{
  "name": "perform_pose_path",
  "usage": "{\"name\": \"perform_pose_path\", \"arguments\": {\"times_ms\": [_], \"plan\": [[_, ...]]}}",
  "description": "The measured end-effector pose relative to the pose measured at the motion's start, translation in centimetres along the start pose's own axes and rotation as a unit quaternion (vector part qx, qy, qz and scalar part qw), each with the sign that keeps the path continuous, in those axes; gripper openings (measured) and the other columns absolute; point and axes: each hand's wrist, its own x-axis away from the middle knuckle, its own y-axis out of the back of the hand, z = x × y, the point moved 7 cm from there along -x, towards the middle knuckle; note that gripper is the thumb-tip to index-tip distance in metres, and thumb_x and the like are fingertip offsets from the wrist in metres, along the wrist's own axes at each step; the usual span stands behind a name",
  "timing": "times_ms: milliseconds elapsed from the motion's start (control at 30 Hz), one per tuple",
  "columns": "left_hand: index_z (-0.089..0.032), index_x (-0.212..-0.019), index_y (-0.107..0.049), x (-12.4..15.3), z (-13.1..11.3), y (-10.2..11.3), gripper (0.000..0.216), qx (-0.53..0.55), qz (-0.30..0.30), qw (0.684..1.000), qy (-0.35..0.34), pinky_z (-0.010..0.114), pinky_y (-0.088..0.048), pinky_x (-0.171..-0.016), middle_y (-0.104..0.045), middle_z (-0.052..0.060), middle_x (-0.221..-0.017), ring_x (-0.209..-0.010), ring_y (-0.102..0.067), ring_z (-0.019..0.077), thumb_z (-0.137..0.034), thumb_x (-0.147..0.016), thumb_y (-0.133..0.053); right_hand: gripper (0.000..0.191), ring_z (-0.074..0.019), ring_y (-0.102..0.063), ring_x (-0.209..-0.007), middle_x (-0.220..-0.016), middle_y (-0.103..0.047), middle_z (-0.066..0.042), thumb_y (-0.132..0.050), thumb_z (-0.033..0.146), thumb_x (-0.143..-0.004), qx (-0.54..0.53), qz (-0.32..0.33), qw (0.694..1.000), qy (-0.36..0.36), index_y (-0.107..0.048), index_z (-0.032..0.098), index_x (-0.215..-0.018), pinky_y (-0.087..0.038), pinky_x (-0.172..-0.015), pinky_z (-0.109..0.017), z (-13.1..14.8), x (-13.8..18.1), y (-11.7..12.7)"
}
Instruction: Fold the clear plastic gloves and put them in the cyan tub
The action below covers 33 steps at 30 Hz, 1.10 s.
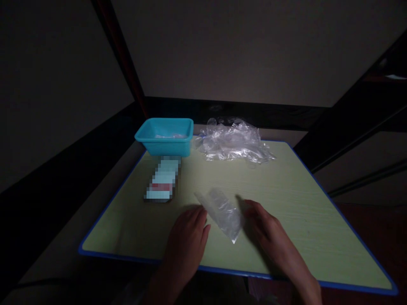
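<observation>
A small clear plastic bag (224, 213) lies on the table between my hands, slightly creased and set at a slant. My left hand (187, 237) is at its left edge, fingertips at or touching the plastic. The thumb there is apart from the fingers, and no grip on the bag shows. To the right of the bag, my right hand (267, 228) hovers or rests with loosely bent fingers spread a little, holding nothing that I can see. Its lower fingers are in shadow near the bag's right edge.
A pile of clear, crinkled plastic (237, 142) sits at the back of the pale, blue-edged table (295, 207). Left of it stands a blue plastic basket (168, 146) with some clear or whitish stuff inside. A blurred-out phone-like object (163, 178) lies before the basket.
</observation>
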Motion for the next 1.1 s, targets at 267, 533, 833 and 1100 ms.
{"name": "perform_pose_path", "arguments": {"times_ms": [267, 533, 833, 1100], "plan": [[-0.013, -0.104, -0.058, -1.6, 3.2, -0.2, 0.023, -0.001, -0.049, 0.999, 0.014, 0.04, -0.051, -0.09, -0.065, 0.012, -0.112, -0.104, -0.061, 0.0228, -0.009, -0.084, -0.047, 0.015, -0.0153, -0.063, -0.074, -0.083, -0.065, -0.003, -0.041, 0.018, -0.088, -0.086, 0.106, 0.991, 0.002, -0.051, 0.021, -0.098, -0.052, -0.064, -0.027, 2.5, 1.8, -1.4], [-0.016, -0.094, -0.062, 0.6, 0.1, 1.0, 0.025, 0.125, -0.032, 0.987, -0.094, 0.03, -0.054, -0.079, -0.067, 0.006, -0.097, -0.091, -0.063, 0.0168, -0.005, -0.085, -0.042, 0.014, -0.0172, -0.059, -0.081, -0.084, -0.062, -0.002, -0.051, 0.016, -0.088, 0.049, 0.132, 0.981, 0.136, -0.064, 0.021, -0.085, -0.049, -0.071, -0.032, 4.3, 1.7, -1.9], [-0.019, -0.086, -0.064, 1.4, -1.2, 0.1, 0.021, 0.158, 0.065, 0.979, -0.11, 0.029, -0.051, -0.078, -0.064, 0.003, -0.094, -0.09, -0.058, 0.0165, -0.002, -0.08, -0.053, 0.015, -0.0173, -0.06, -0.075, -0.078, -0.065, -0.001, -0.053, 0.014, -0.087, 0.219, 0.116, 0.936, 0.249, -0.066, 0.021, -0.083, -0.047, -0.07, -0.034, 5.0, 1.6, -2.8], [-0.018, -0.084, -0.062, 1.3, -1.4, -0.1, 0.014, 0.134, 0.065, 0.982, -0.116, 0.03, -0.049, -0.079, -0.062, 0.001, -0.093, -0.089, -0.057, 0.016, -0.005, -0.079, -0.058, 0.019, -0.0185, -0.057, -0.068, -0.072, -0.063, -0.003, -0.052, 0.006, -0.084, 0.316, 0.097, 0.88, 0.342, -0.066, 0.018, -0.079, -0.045, -0.062, -0.034, 6.2, 2.0, -3.2]]}}
